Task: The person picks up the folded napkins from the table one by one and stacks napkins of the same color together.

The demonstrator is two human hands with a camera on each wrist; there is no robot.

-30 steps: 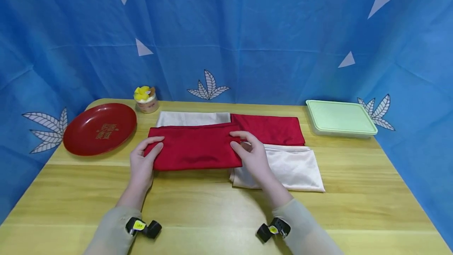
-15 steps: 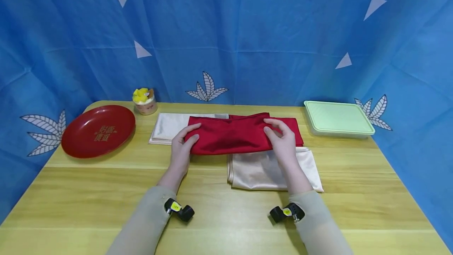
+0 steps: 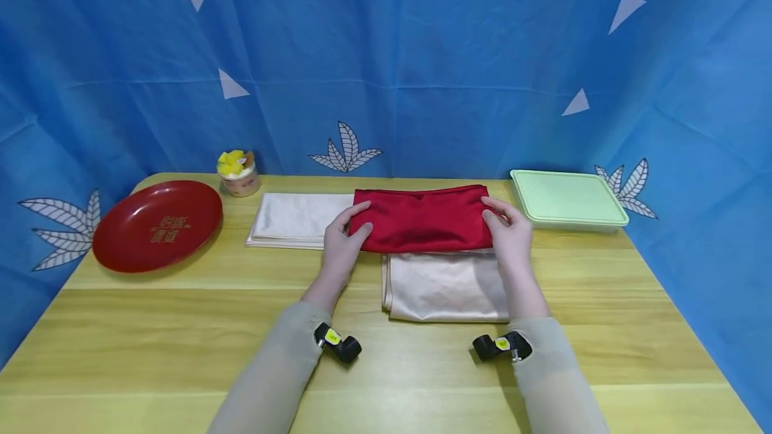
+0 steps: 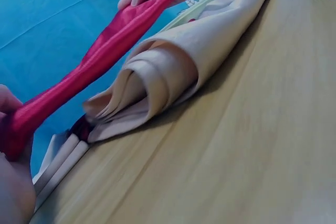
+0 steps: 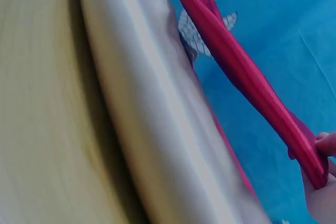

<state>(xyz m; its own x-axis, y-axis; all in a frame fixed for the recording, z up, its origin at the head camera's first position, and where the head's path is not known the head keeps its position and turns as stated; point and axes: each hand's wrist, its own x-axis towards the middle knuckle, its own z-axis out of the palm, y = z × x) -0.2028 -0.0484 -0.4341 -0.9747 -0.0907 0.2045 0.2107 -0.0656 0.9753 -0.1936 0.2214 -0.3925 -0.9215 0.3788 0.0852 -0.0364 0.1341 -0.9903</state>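
Observation:
A folded red satin cloth is stretched between both hands, raised off the table in the wrist views. My left hand pinches its left end between thumb and fingers. At its right end, my right hand pinches it the same way. Beneath it, the other red cloth is hidden in the head view and shows as a thin strip in the right wrist view. A folded cream satin cloth lies just in front, its layered folds curling open in the left wrist view. A folded white cloth lies to the left.
On the wooden table, a red oval plate stands at the left. Behind it is a small cup with a yellow topping. A light green lidded box sits at the back right, before a blue curtain.
Both hands have carried the held red cloth rightward and toward the back, from in front of the white cloth to over the other red cloth. The white cloth is now more exposed.

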